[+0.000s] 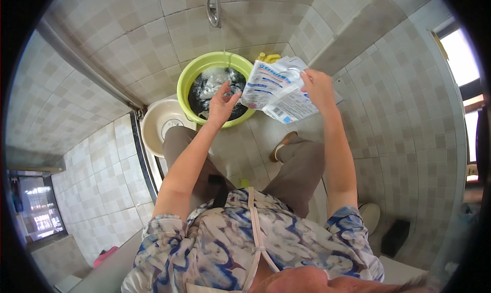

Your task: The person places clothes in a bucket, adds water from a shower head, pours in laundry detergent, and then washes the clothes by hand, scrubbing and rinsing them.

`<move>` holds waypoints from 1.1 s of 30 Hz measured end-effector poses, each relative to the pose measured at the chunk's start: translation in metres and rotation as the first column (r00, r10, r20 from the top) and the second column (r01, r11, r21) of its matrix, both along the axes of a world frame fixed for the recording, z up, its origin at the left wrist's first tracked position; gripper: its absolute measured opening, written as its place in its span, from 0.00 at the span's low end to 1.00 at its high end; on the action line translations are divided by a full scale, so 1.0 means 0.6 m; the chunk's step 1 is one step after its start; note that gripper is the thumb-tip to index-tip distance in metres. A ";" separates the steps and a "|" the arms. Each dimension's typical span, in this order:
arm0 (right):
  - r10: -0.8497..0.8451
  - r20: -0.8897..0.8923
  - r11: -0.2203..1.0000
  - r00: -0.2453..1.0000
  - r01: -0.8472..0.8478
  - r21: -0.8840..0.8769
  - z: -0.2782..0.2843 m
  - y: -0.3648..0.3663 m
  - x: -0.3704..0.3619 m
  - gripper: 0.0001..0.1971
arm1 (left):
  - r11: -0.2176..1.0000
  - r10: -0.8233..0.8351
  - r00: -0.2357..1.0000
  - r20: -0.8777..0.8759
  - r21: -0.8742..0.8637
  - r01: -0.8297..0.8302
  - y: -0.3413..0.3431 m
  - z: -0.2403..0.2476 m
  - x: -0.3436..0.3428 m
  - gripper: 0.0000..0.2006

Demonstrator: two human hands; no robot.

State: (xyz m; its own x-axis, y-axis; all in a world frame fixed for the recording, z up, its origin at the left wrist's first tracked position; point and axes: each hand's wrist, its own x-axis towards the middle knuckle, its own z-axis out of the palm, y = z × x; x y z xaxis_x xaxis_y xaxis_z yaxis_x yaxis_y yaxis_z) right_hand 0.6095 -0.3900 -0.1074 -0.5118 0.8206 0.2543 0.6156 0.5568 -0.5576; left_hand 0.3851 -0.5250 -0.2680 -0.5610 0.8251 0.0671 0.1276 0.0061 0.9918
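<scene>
Patterned shirt (225,242), bottom centre. Right hand (318,88), right of centre, clamped on the bag (279,91), which extends leftward, long axis roughly crosswise. Left hand (221,109), fingers apart, beside its left edge, over the tub (185,78), upper centre.

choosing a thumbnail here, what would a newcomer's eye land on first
Probably the lime-green basin at upper centre, with its dark and pale contents. Then the white bag just right of it, held by the right hand. The left hand is open over the basin.
</scene>
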 end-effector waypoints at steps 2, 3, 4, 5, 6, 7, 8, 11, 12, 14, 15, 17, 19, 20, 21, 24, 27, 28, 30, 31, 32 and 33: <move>0.009 -0.022 1.000 1.000 -0.009 -0.011 0.030 -0.011 -0.006 0.12 | 0.996 -0.028 0.987 -0.161 0.074 0.040 0.005 0.041 -0.021 0.31; 0.008 -0.038 1.000 0.999 -0.009 -0.022 0.041 -0.016 -0.009 0.12 | 0.994 -0.023 0.997 -0.074 0.101 0.030 0.010 0.064 -0.026 0.29; 0.009 -0.037 1.000 0.999 -0.010 -0.018 0.044 -0.023 -0.011 0.12 | 0.994 -0.022 0.997 -0.073 0.104 0.029 0.012 0.079 -0.026 0.29; 0.020 -0.025 1.000 0.999 -0.021 -0.011 0.046 -0.033 -0.013 0.12 | 0.992 -0.046 0.991 -0.122 0.114 0.060 0.013 0.092 -0.025 0.29; 0.030 -0.013 1.000 0.999 -0.030 -0.004 0.046 -0.039 -0.015 0.12 | 0.988 -0.069 0.983 -0.170 0.123 0.091 0.016 0.104 -0.023 0.29; 0.031 -0.011 1.000 0.999 -0.031 -0.003 0.046 -0.044 -0.017 0.12 | 0.985 -0.093 0.970 -0.224 0.125 0.123 0.022 0.114 -0.022 0.29; 0.025 -0.032 1.000 0.999 -0.025 0.001 0.041 -0.046 -0.020 0.12 | 0.985 -0.092 0.971 -0.221 0.124 0.121 0.032 0.122 -0.021 0.29; 0.007 -0.033 1.000 0.999 -0.007 0.023 0.025 -0.048 -0.024 0.11 | 0.968 -0.212 0.959 -0.190 0.093 0.232 0.066 0.125 -0.025 0.27; -0.005 -0.016 0.999 1.000 0.005 0.044 0.019 -0.045 -0.024 0.11 | 0.942 -0.321 0.947 0.006 0.104 0.319 0.078 0.116 -0.026 0.24; 0.031 0.008 0.996 0.999 -0.032 0.085 0.008 -0.037 -0.027 0.11 | 0.910 -0.412 0.889 0.198 0.132 0.393 0.106 0.066 -0.043 0.22; 0.081 0.016 0.989 0.997 -0.082 0.124 0.008 -0.038 -0.042 0.11 | 0.926 -0.312 0.949 -0.047 0.209 0.315 0.112 0.021 -0.072 0.19; 0.064 0.021 0.991 0.998 -0.066 0.117 0.010 -0.031 -0.053 0.11 | 0.918 -0.232 0.963 -0.137 0.296 0.263 0.128 -0.002 -0.073 0.17; 0.050 0.026 0.993 0.998 -0.053 0.107 0.011 -0.023 -0.063 0.11 | 0.921 -0.150 0.969 -0.198 0.329 0.210 0.138 -0.015 -0.074 0.14; 0.055 0.037 0.989 0.998 -0.060 0.137 0.009 -0.019 -0.068 0.11 | 0.925 -0.134 0.970 -0.205 0.324 0.196 0.141 -0.017 -0.074 0.13; 0.061 0.046 0.984 0.997 -0.068 0.167 0.007 -0.015 -0.074 0.11 | 0.930 -0.116 0.970 -0.213 0.319 0.181 0.144 -0.019 -0.076 0.13; 0.052 0.036 0.990 0.998 -0.056 0.131 0.003 -0.013 -0.099 0.11 | 0.927 -0.100 0.988 -0.120 0.349 0.136 0.141 -0.022 -0.084 0.12; 0.091 0.044 0.983 0.995 -0.097 0.158 -0.004 -0.012 -0.120 0.10 | 0.931 -0.026 0.997 -0.079 0.360 0.053 0.138 -0.029 -0.095 0.11; 0.098 0.045 0.982 0.994 -0.104 0.155 -0.004 -0.014 -0.132 0.10 | 0.931 -0.020 0.999 -0.028 0.363 0.028 0.135 -0.037 -0.108 0.10; 0.097 0.109 0.980 0.989 -0.114 0.163 -0.004 -0.020 -0.156 0.09 | 0.932 -0.007 1.000 0.026 0.363 -0.002 0.130 -0.056 -0.129 0.09; 0.104 0.114 0.979 0.988 -0.122 0.163 -0.004 -0.024 -0.170 0.09 | 0.926 -0.011 0.992 0.125 0.377 -0.037 0.130 -0.065 -0.138 0.08; 0.117 0.111 0.976 0.987 -0.135 0.170 -0.004 -0.028 -0.187 0.09 | 0.922 -0.011 0.984 0.177 0.382 -0.059 0.125 -0.075 -0.149 0.08; 0.130 0.108 0.973 0.986 -0.148 0.176 -0.004 -0.033 -0.203 0.09 | 0.918 -0.009 0.973 0.229 0.387 -0.083 0.121 -0.085 -0.159 0.07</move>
State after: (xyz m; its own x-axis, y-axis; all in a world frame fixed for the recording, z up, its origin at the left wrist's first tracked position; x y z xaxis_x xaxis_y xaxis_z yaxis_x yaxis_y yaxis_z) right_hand 0.4875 -0.4099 -0.1099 -0.6468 0.6836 0.3381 0.5701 0.7279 -0.3810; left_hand 0.2895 -0.4525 -0.3192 -0.6287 0.7359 0.2513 -0.0878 -0.3883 0.9173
